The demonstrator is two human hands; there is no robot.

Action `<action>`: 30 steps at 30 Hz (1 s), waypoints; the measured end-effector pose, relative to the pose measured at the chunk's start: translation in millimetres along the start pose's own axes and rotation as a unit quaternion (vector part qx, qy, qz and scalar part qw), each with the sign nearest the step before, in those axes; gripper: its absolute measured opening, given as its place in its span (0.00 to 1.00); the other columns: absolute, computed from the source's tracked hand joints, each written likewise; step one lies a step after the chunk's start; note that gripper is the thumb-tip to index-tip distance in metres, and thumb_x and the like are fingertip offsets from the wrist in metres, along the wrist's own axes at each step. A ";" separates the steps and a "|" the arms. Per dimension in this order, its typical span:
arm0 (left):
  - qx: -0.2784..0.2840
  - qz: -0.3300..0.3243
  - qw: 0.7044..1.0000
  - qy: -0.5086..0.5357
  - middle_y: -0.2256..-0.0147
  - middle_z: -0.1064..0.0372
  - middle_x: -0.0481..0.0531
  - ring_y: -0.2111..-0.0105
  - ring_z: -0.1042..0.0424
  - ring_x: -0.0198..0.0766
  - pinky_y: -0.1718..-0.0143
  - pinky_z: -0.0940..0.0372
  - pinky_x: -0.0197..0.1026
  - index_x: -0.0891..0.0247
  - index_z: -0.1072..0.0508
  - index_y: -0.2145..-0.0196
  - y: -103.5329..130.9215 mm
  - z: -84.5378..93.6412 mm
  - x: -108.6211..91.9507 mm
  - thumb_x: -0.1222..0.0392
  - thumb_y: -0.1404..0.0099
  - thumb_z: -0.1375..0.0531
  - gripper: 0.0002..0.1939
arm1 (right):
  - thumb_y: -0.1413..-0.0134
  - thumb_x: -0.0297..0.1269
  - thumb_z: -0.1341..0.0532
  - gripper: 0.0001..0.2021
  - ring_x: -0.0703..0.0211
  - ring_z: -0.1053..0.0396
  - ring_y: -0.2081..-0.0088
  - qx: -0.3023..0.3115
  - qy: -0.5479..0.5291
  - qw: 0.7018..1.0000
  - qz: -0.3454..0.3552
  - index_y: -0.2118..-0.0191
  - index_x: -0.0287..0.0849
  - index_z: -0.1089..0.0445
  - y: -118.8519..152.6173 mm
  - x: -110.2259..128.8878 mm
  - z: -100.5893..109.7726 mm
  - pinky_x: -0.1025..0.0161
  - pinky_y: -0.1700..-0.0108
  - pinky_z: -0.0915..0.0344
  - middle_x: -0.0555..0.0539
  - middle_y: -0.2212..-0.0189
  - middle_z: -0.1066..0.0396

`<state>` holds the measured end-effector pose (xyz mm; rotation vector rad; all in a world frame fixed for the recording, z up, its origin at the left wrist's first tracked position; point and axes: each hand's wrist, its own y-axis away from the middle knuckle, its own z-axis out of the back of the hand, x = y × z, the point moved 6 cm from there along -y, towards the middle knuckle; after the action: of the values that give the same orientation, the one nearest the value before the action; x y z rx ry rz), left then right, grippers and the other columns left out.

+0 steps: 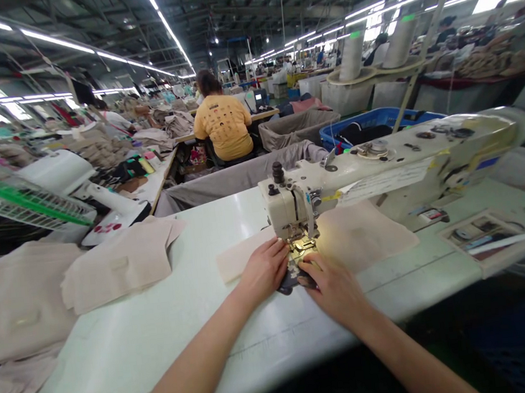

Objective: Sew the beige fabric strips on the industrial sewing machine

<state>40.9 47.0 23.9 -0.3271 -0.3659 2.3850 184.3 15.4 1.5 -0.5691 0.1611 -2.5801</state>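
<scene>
A cream-coloured sewing machine (287, 209) stands on the pale green table, its lamp lighting the needle area and a shiny metal plate (303, 246). Beige fabric (364, 232) lies under and behind the machine head, and a beige strip (232, 261) shows on its left side. My left hand (264, 267) rests on that strip with fingers stretched out beside the presser foot. Just in front of the metal plate, my right hand (335, 289) has its thumb and fingers bent together at a dark piece (292, 278). What they pinch, if anything, is hidden.
Stacked beige fabric pieces (119, 264) lie on the table's left. A white fan (60, 171) stands behind them. On the right are a small tool tray (487, 235) and thread cones (352, 57). Beyond sit a blue basket (331, 132) and a person in yellow (223, 125).
</scene>
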 end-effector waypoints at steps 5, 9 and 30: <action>-0.002 0.029 1.000 0.011 0.51 0.27 0.60 0.47 0.30 0.46 0.42 0.32 0.51 0.66 0.28 0.50 -2.3 -0.8 3.6 0.61 0.25 0.50 0.14 | 0.37 0.33 0.42 0.16 0.49 0.25 0.53 0.004 0.009 1.000 -0.002 0.45 0.42 0.30 -1.2 1.4 0.8 0.57 0.56 0.27 0.41 0.44 0.30; -0.002 0.037 0.999 0.003 0.50 0.28 0.60 0.47 0.31 0.47 0.41 0.34 0.52 0.65 0.28 0.50 -1.6 -4.7 2.4 0.62 0.26 0.49 0.13 | 0.36 0.33 0.42 0.14 0.51 0.24 0.56 -0.005 0.015 1.000 -0.012 0.47 0.43 0.29 0.0 1.9 3.3 0.59 0.56 0.28 0.42 0.45 0.29; 0.172 0.380 0.877 -0.239 0.57 0.33 0.60 0.62 0.25 0.49 0.69 0.31 0.46 0.67 0.32 0.55 59.1 35.0 28.5 0.55 0.26 0.54 0.16 | 0.43 0.26 0.47 0.17 0.53 0.27 0.55 -0.140 -0.234 0.962 -0.012 0.54 0.46 0.26 24.5 -34.2 16.1 0.56 0.53 0.30 0.44 0.56 0.25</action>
<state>-26.8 17.6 32.1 0.3762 0.0003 3.2365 229.0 10.6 -1.6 -1.2702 0.3608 -2.3801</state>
